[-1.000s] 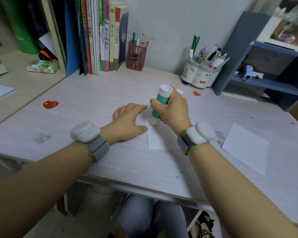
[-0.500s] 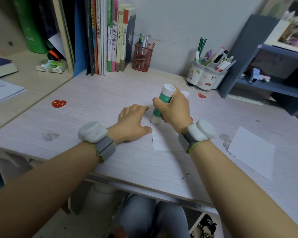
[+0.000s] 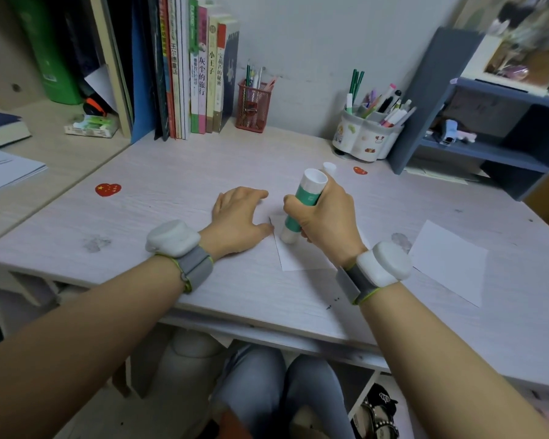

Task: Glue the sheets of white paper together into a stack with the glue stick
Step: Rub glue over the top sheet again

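The glue stick (image 3: 300, 205) stands nearly upright in the right hand (image 3: 325, 217), fingers wrapped round its green barrel; its white lower end is on, or just above, the sheet of white paper (image 3: 301, 256) lying on the worktop (image 3: 159, 185) — contact itself can't be made out. The stick's long axis leans a little away from the person and to the right at the top, so its working end is the part nearest the left hand (image 3: 236, 218). That hand lies flat, fingers relaxed and spread on the worktop, its thumb tip at the paper's left edge; it seems to be steadying the sheet, though whether it actually presses the paper is hard to say.

The glue end sits close to the sheet's upper-left corner, and most of the sheet stretches from there toward the person and under the right wrist. So the stroke to come, as I judge it, would run along that free stretch, with the left hand as the anchor beside it.

A second sheet (image 3: 447, 261) lies well apart to the right, nearer the right hand — the one likely to be laid on next. Beyond the stick a small white cap (image 3: 329, 167) rests on the worktop, probably the glue's own. Further back stand a row of books (image 3: 200, 77), a red mesh pen cup (image 3: 254, 106) and a white pen holder (image 3: 366, 139).
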A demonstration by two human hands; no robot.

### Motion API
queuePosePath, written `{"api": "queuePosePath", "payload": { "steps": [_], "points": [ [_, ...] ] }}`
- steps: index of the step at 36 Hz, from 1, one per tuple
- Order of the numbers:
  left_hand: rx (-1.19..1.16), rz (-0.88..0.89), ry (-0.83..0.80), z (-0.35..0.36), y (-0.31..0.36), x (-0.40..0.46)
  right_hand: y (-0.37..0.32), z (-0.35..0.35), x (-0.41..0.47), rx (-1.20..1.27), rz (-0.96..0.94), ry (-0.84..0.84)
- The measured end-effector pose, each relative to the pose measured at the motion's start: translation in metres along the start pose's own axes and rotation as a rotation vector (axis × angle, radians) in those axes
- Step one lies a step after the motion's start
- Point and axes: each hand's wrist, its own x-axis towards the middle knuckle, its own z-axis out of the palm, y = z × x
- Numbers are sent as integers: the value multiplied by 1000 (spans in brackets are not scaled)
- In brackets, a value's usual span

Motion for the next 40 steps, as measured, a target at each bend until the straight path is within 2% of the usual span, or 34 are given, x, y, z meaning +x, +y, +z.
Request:
{"api": "queuePosePath", "payload": {
  "steps": [13, 24, 30, 40],
  "points": [
    [112, -34, -53, 4, 6, -1, -7, -7, -19, 31, 34, 5],
    [100, -56, -48, 3, 9, -2, -16, -15, -38, 19, 33, -23],
    [106, -85, -65, 2, 11, -2, -14, -21, -39, 53, 107, -62],
    [135, -103, -113, -2, 16, 0, 2, -22, -28, 96, 167, 53]
  ]
}}
